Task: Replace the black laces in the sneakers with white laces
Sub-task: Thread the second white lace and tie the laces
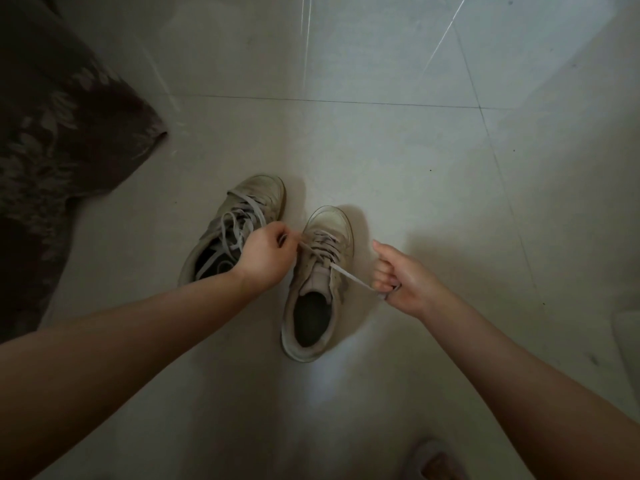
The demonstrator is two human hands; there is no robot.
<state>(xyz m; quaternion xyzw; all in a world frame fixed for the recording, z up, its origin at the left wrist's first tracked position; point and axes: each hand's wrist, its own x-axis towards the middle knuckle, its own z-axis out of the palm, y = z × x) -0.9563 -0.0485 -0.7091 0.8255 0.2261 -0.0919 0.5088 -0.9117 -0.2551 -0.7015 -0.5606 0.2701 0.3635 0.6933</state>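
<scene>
step: snugging white lace [349,277] | right sneaker [317,289] on floor [381,150] between hands, toe pointing away | left hand [265,254] pinching one end near upper eyelets | right hand [401,277] fisted on other end, drawn sideways (taut) | left sneaker [232,230] loosely laced

2 white-laced sneakers [317,282] side by side

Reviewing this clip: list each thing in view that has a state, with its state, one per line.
Left sneaker: on the floor, white lace threaded but loose and untied.
Right sneaker: upright on the floor, laced, lace ends not tied.
White lace of right sneaker: drawn out to both sides.
Left hand: grip pinching one lace end.
Right hand: grip curled round the other lace end.
Patterned cloth: lying on the floor, untouched.
</scene>
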